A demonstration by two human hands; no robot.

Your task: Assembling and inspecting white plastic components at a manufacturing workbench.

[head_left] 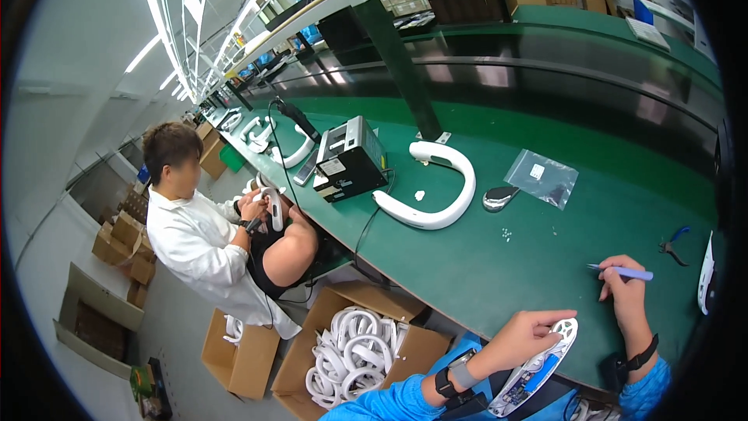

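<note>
My left hand (523, 341) grips the upper end of an open white curved housing (499, 404), its index finger stretched over the tip. Inside the housing lie a blue battery (541, 374) and a circuit board. My right hand (623, 296) is closed around a slim lilac pointed tool (633, 273), its tip toward the left; whether it is tweezers or a pen I cannot tell. This hand rests above the green table, apart from the housing. To its right lie blue-handled pliers (675, 246) and a white shell piece (707, 274) at the table's edge.
On the green table (460, 265) are a white U-shaped device (467, 187), a zip bag (543, 178), a black oval object (499, 198), tiny white parts (506, 235) and a black boxy machine (351, 157). A co-worker (195, 226) sits left. Below, a carton (425, 351) holds white curved parts.
</note>
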